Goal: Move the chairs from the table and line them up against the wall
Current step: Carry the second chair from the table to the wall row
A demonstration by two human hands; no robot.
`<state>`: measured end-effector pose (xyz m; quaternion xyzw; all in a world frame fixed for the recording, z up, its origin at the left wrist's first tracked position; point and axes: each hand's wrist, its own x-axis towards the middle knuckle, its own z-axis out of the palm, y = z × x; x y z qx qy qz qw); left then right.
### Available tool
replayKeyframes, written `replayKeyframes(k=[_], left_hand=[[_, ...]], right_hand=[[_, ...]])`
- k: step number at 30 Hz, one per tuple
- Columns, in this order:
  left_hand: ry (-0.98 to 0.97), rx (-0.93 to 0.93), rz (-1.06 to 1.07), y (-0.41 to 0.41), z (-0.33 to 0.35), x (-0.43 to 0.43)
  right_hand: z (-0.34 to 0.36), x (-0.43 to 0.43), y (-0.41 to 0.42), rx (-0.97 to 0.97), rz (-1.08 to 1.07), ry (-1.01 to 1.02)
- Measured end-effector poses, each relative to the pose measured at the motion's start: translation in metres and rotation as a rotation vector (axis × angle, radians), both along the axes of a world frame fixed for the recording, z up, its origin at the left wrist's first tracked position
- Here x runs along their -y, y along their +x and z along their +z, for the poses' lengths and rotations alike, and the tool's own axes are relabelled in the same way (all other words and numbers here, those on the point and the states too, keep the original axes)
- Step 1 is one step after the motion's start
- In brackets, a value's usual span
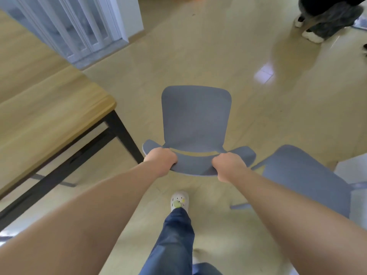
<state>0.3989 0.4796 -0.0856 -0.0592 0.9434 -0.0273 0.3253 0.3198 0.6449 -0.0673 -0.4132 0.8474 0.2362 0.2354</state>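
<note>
Both hands grip the backrest top of a grey-blue plastic chair: left hand, right hand. A second chair stands just right; a wooden surface left.

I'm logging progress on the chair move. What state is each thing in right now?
Held chair: gripped by its backrest with both hands, away from the table.
Left hand: closed on the backrest's left side.
Right hand: closed on the backrest's right side.
Second chair: standing free at the right, untouched.
Table: no chair tucked at the visible corner.
</note>
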Motion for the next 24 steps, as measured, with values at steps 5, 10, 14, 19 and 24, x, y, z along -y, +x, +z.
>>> replayKeyframes(k=[5,10,14,19,24], left_hand=[[0.023,0.023,0.01,0.069,0.0,-0.044],[0.011,0.024,-0.024,0.118,0.011,-0.07],[0.022,0.022,-0.06,0.152,0.016,-0.085],[0.039,0.042,-0.064,0.2,0.015,-0.099],[0.034,0.049,-0.091,0.259,0.013,-0.106]], right_hand=[[0.003,-0.043,0.065,0.031,-0.007,0.03],[0.011,-0.069,0.116,0.046,-0.009,0.026],[0.016,-0.086,0.152,0.042,-0.03,0.017],[0.013,-0.103,0.206,0.031,-0.105,0.019],[0.008,-0.114,0.279,0.029,-0.185,0.052]])
